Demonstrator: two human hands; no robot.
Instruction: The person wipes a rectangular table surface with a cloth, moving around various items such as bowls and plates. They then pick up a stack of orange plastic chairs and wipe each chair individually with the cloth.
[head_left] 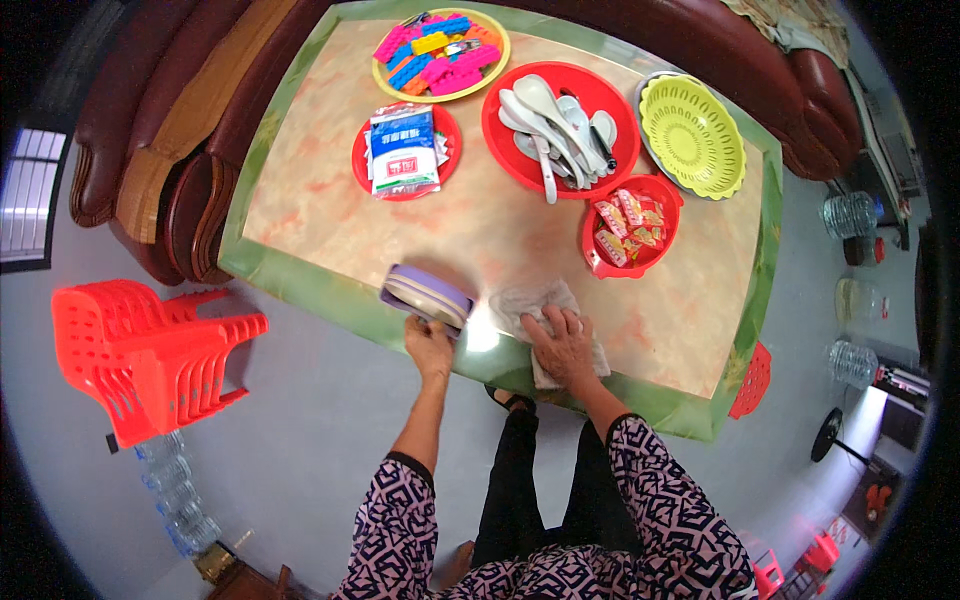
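My left hand (430,347) is closed on the near edge of a purple and cream oblong case (428,296), which is tilted at the table's front edge. What exactly the case is, I cannot make out. To its right, my right hand (563,345) lies spread on a crumpled whitish cloth (520,302), pressing it flat against the table (340,235). The cloth hangs slightly over the green border of the table. Bright light reflects off the tabletop between the two hands.
Across the table stand a yellow bowl of toy bricks (385,80), a red plate (360,165) under plastic packets, a red tray (505,160) of spoons, a red basket (675,200) of wrapped snacks and a yellow-green basket (690,140). Red stacked chairs (150,350) stand left.
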